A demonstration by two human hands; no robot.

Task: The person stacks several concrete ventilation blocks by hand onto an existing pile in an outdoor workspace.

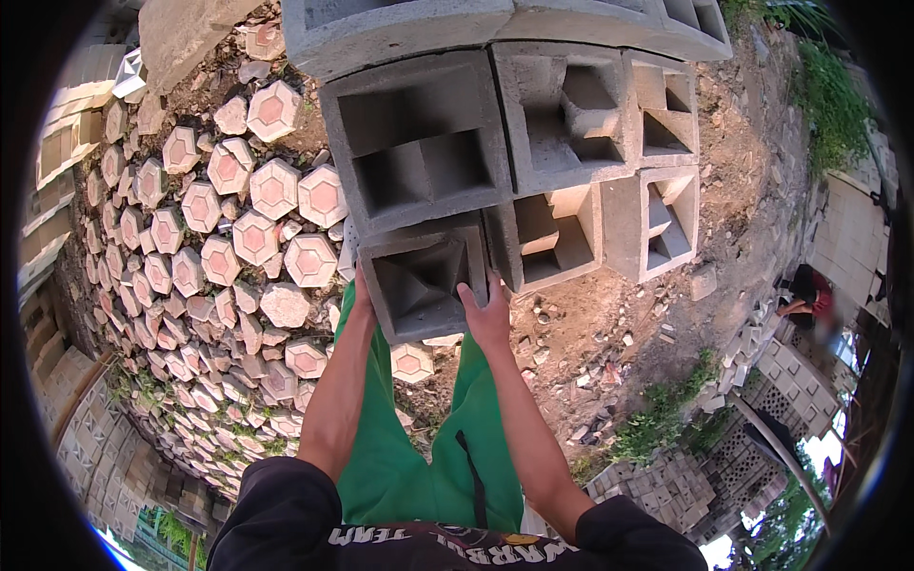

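Between my two hands is a square grey concrete vent block [426, 319] with a hollow, angled inside. My left hand [363, 293] grips its left side, the fingers mostly hidden behind the wall. On the right side my right hand [489, 309] presses its palm, with the thumb over the rim and a finger up along the outer face. The block sits against the bottom of a larger-looking hollow block [415, 221] and beside another vent block [564, 283] on its right. Whether its weight rests on the stack or on my hands, I cannot tell.
More vent blocks [657, 169] are stacked ahead and to the right. Hexagonal pavers [274, 189] cover the ground at left. Bare soil with rubble [571, 352] lies at right. Farther right, another person [809, 290] is crouching near block piles [795, 376].
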